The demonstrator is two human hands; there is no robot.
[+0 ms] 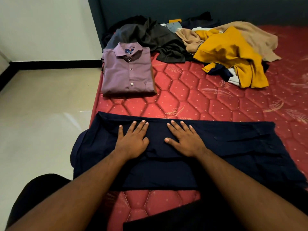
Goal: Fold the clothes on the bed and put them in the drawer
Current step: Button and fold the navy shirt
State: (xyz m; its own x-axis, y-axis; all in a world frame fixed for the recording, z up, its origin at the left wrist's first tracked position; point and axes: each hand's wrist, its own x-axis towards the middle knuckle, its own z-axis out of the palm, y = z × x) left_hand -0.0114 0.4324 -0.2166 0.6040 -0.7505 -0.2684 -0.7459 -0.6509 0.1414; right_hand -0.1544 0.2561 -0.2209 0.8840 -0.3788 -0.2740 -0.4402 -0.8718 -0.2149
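Navy garment (pixel 225 147) under both flat hands, fingers spread; purple shirt (pixel 128 72) folded beyond.

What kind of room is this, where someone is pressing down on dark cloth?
Most likely a bedroom. The person works on a bare red quilted mattress against a dark padded headboard, with a folded purple shirt and a heap of unfolded clothes on it.

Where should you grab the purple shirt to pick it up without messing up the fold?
Probably slide flat fingers under both long sides of the folded purple button-up shirt, coming from the near hem end. It lies flat, collar away, at the edge of the red quilted mattress, so lifting both sides keeps the folds together.
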